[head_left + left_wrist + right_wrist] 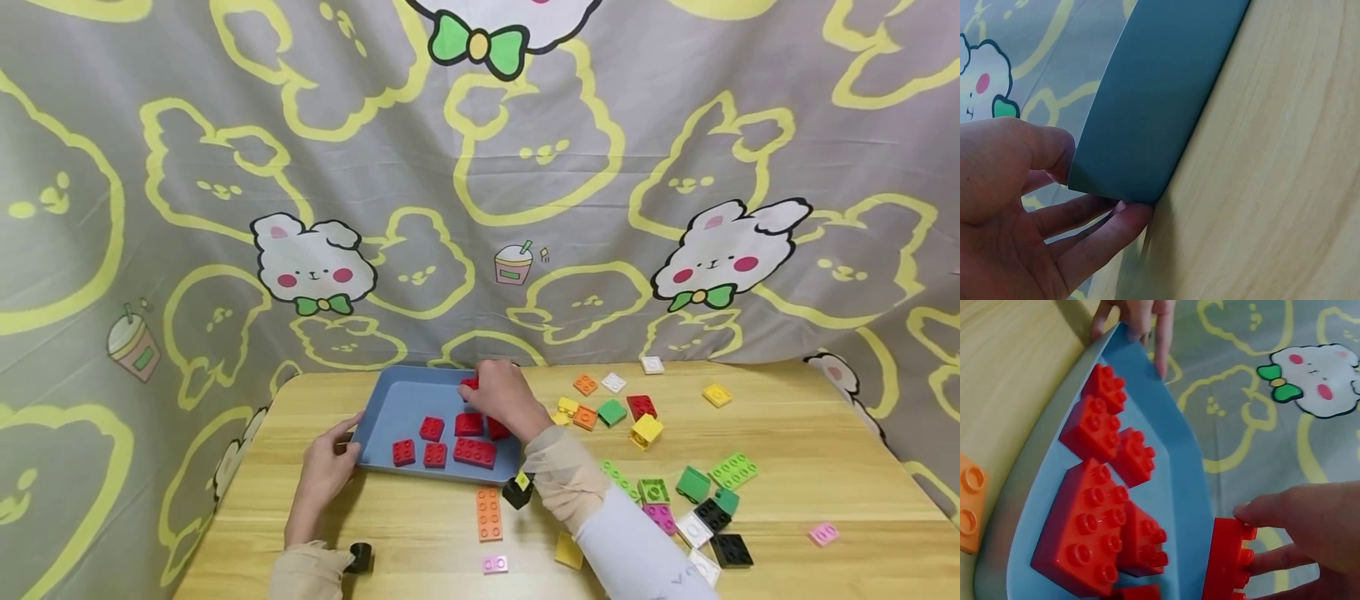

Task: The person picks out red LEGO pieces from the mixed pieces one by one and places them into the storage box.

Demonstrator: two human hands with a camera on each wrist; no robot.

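Observation:
A blue tray (405,398) lies on the wooden table and holds several red bricks (474,452). My left hand (330,467) grips the tray's near-left corner (1116,187), thumb on the rim and fingers under the edge. My right hand (501,398) reaches over the tray's far side and pinches a red brick (1227,559) upright against the far wall of the tray (1179,475). The other red bricks (1094,512) lie flat inside the tray.
Loose bricks in orange (489,513), green (733,470), yellow (647,429), black (731,550), pink (823,533) and white (652,364) are scattered right of and in front of the tray. A patterned cloth hangs behind the table.

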